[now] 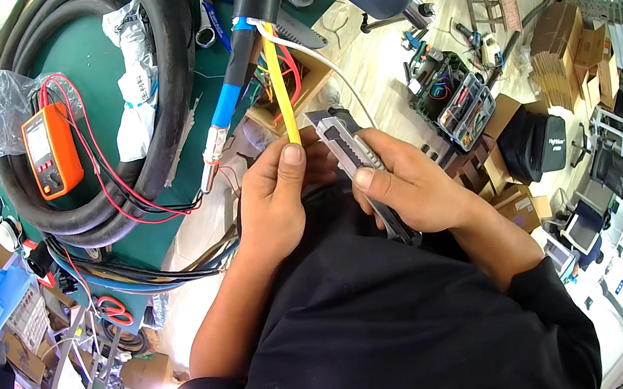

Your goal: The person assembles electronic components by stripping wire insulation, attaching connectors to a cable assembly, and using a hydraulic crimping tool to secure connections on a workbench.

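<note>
The left hand (273, 200) pinches the yellow wire (280, 85) at its near end; the right hand (416, 188) clasps a utility knife (346, 146) just right. Blade contact looks unclear; keep fingertips clear, pressure light.

and here's the yellow wire (278, 82), bright, smooth and nearly straight, running down at a slight slant, its lower stretch pinched under the left thumb, with its very tip hidden from view! just to its right, the utility knife (342, 146): silvery-grey body, dark notched slot along its face, gripped in the right hand, head pointing up and left, dark tail angling down right. knife head near the wire, visibly apart; blade hard to make out.
</note>
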Demonstrator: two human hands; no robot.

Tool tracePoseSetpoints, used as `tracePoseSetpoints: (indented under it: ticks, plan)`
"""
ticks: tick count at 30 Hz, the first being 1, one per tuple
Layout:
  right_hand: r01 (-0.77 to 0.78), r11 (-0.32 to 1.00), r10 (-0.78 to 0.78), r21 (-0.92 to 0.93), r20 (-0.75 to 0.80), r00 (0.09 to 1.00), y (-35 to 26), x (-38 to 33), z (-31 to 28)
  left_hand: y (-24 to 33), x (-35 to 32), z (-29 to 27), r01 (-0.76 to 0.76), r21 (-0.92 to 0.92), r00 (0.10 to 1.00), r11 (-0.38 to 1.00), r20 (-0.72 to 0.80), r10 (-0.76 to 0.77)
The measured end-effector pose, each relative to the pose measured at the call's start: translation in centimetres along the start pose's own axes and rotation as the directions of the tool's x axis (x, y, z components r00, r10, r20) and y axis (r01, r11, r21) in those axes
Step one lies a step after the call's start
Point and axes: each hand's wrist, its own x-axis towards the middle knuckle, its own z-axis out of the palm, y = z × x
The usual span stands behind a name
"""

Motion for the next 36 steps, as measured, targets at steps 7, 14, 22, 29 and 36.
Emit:
tracePoseSetpoints:
  ticks: [7, 14, 22, 29, 36]
  plan:
    - [0.004, 0.996, -0.006, -0.094, -0.022, 1.0, -0.3, -0.1, 0.7, 0.0, 0.0, -0.1, 0.036, -0.095, 0.999, 0.995, 0.014, -0.035]
    - [0.024, 0.986, -0.032, -0.165, -0.049, 0.998, -0.2, 0.0, 1.3, 0.0, 0.0, -0.5, 0.046, -0.117, 0.998, 0.992, 0.035, -0.043]
    - [-0.018, 0.976, 0.0, -0.217, -0.082, 0.997, -0.8, -0.2, 1.7, 0.1, 0.1, -0.4, 0.05, -0.133, 0.998, 0.99, 0.044, -0.045]
    - [-0.048, 0.961, 0.022, -0.272, -0.098, 0.995, -1.1, -0.1, 1.9, 0.7, 0.1, -0.5, 0.026, 0.14, 1.0, 0.99, -0.001, -0.026]
    - [0.022, 0.909, -0.074, -0.417, -0.109, 0.991, -0.6, 0.3, 1.9, 6.6, 1.0, 0.1, -0.216, 0.946, 0.951, 0.243, 0.147, 0.274]
